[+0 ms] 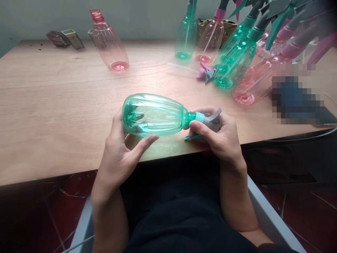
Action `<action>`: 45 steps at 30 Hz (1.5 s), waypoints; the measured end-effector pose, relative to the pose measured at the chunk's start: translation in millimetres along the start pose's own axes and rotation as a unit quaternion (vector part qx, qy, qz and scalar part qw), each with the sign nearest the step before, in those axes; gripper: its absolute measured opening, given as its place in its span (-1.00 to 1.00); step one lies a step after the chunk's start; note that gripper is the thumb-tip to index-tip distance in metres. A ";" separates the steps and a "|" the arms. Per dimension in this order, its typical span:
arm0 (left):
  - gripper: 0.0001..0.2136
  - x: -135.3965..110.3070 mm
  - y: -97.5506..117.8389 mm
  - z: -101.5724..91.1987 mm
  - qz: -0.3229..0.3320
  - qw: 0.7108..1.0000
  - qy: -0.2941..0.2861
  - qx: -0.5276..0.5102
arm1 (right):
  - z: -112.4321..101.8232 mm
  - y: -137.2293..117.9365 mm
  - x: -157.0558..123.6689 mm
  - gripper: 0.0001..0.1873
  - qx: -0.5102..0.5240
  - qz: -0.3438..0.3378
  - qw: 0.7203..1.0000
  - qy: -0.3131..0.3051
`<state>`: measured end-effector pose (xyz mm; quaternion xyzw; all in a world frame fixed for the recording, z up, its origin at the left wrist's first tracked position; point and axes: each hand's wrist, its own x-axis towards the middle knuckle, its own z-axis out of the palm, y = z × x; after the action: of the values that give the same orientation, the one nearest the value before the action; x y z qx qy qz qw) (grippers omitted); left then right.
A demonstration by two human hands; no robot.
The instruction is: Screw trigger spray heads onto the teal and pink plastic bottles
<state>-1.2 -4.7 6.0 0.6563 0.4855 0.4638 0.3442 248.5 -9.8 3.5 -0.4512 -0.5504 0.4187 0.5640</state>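
A clear green spray bottle (155, 114) lies sideways in the air above the table's front edge, its base to the left. My left hand (119, 151) is closed around the base end from below, thumb along the near side; its fingers show partly through the plastic. At the neck, my right hand (223, 137) grips the spray head (212, 123), grey with a teal collar, thumb pressed near the collar. The teal trigger hangs under the right hand. Some right-hand fingers are hidden behind the head.
An open pink bottle (109, 44) stands at the back left beside small boxes (73, 38). Several green and pink spray bottles (234, 59) crowd the back right. Before them lies a loose pink and grey spray head (205, 73). A blurred-out patch (292, 98) covers the right side.
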 end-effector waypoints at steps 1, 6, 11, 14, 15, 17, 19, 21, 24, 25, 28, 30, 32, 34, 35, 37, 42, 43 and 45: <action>-0.38 0.0 -0.3 0.3 0.000 1.000 0.000 -0.001 | -0.1 -0.1 0.0 -0.70 -0.002 -0.001 1.000 0.000; -0.41 -0.1 -2.8 0.6 0.021 1.000 0.000 -0.009 | 0.2 0.1 -0.3 -0.65 -0.013 -0.003 1.000 0.009; -0.44 -0.6 -3.6 0.4 0.022 1.000 0.000 -0.007 | 0.4 -0.2 -0.4 -0.66 -0.012 -0.006 1.000 0.005; -0.44 -0.8 -3.5 0.6 0.023 1.000 0.000 -0.008 | 0.3 -0.6 -0.5 -0.68 -0.010 -0.007 1.000 0.003; -0.44 -0.8 -3.6 0.7 0.024 1.000 0.000 -0.009 | 0.3 -0.6 -0.4 -0.68 -0.012 -0.006 1.000 0.004; -0.44 -0.9 -4.0 0.8 0.028 1.000 0.003 -0.013 | 0.3 -0.5 -0.3 -0.66 -0.017 -0.006 1.000 0.007; -0.44 -0.9 -4.5 0.9 0.026 1.000 0.004 -0.015 | 0.3 -0.1 0.0 -0.64 -0.019 -0.008 1.000 0.007; -0.44 -0.7 -4.7 0.8 0.029 0.999 0.004 -0.014 | 0.2 0.3 0.2 -0.63 -0.018 -0.009 1.000 0.007; -0.43 -0.6 -4.7 0.6 0.033 0.999 0.000 -0.012 | -0.1 0.6 0.1 -0.64 -0.021 -0.010 1.000 0.006; -0.43 -0.6 -4.7 0.5 0.032 0.999 0.000 -0.012 | -0.1 0.5 -0.1 -0.65 -0.021 -0.011 1.000 0.006; -0.43 -0.9 -4.9 0.5 0.030 0.999 0.002 -0.014 | -0.2 0.0 -0.4 -0.68 -0.014 -0.012 1.000 0.004; -0.43 -1.0 -4.9 0.5 0.030 0.999 0.002 -0.015 | -0.1 -0.4 -0.5 -0.69 -0.008 -0.011 1.000 0.003; -0.42 -1.0 -4.7 0.4 0.031 0.999 0.001 -0.013 | 0.1 -0.5 -0.3 -0.67 -0.009 -0.008 1.000 0.004; -0.42 -0.9 -4.3 0.3 0.031 0.999 -0.001 -0.011 | 0.3 -0.3 -0.2 -0.65 -0.014 -0.007 1.000 0.006; -0.42 -0.9 -4.1 0.3 0.030 0.999 -0.001 -0.010 | 0.3 -0.2 -0.1 -0.65 -0.016 -0.007 1.000 0.007; -0.43 -0.9 -3.7 0.1 0.030 1.000 -0.001 -0.009 | 0.4 0.0 -0.1 -0.66 -0.016 -0.009 1.000 0.007; -0.43 -0.4 -5.4 0.0 0.032 0.999 -0.002 -0.007 | 0.5 0.5 0.3 -0.70 -0.001 -0.012 1.000 0.004; -0.42 0.0 -6.2 0.1 0.037 0.999 -0.001 -0.006 | 0.4 0.9 0.3 -0.71 0.001 -0.013 1.000 0.004; -0.40 0.9 -7.8 0.3 0.051 0.999 0.002 -0.003 | 0.3 2.2 0.6 -0.71 0.006 -0.017 1.000 0.006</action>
<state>-3.3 -1.5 -0.9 0.6782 0.4509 0.4830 0.3214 248.3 -8.7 1.4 -0.4405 -0.5524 0.4098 0.5770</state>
